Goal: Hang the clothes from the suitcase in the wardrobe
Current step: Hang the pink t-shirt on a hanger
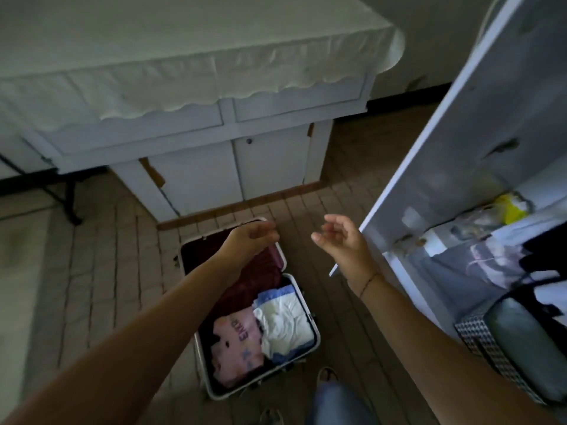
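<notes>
At the far side I see a white cabinet [196, 176] with two drawers and lower doors, its top draped in a scallop-edged white cloth [184, 69]. Far left, a black table leg [72, 204] stands on the tiled floor [101, 286]. Near right sits a houndstooth-checked bag [478, 342]; farther back on the right, something yellow [514, 209], too blurred to identify.

Blurred print on pink garment [233, 342] in open suitcase [317, 331]
Dark capital letters run along the folded cloth, too smeared to read for certain; no other text is legible.
</notes>
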Tool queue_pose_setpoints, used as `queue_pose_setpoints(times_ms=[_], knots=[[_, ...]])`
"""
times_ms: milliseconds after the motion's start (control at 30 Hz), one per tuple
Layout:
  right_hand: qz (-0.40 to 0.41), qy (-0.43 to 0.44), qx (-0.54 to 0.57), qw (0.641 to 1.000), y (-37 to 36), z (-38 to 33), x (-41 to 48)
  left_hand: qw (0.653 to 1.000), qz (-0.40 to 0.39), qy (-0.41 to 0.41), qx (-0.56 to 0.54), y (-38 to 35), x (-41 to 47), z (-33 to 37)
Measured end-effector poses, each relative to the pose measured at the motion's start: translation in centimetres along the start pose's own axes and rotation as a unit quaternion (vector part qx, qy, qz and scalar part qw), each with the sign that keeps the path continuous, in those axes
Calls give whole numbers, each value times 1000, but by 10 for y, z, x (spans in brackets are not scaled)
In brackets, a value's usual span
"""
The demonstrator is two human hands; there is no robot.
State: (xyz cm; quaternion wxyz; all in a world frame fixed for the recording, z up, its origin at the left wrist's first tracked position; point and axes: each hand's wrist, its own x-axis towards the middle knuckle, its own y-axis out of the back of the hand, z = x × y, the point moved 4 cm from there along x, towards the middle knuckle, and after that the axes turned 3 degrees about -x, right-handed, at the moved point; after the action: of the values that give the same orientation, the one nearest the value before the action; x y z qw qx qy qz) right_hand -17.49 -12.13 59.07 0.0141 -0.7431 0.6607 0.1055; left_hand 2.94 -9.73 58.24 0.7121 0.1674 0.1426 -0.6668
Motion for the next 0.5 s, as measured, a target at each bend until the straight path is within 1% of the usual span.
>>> queue_pose_setpoints(times_ms=[133,233,367,500], knots=[[-79,-26,-43,996,-47,44,11,995,89,38,-24,49,-6,-61],[-129,-50,-72,988,-79,89,21,985,143,86,-42,77,-12,-119],[-183,-74,-115,974,-115,157,36,963,217,145,-66,98,-15,-206],[-206,-79,-148,964,-146,229,53,935,278,197,-95,101,-4,-306]])
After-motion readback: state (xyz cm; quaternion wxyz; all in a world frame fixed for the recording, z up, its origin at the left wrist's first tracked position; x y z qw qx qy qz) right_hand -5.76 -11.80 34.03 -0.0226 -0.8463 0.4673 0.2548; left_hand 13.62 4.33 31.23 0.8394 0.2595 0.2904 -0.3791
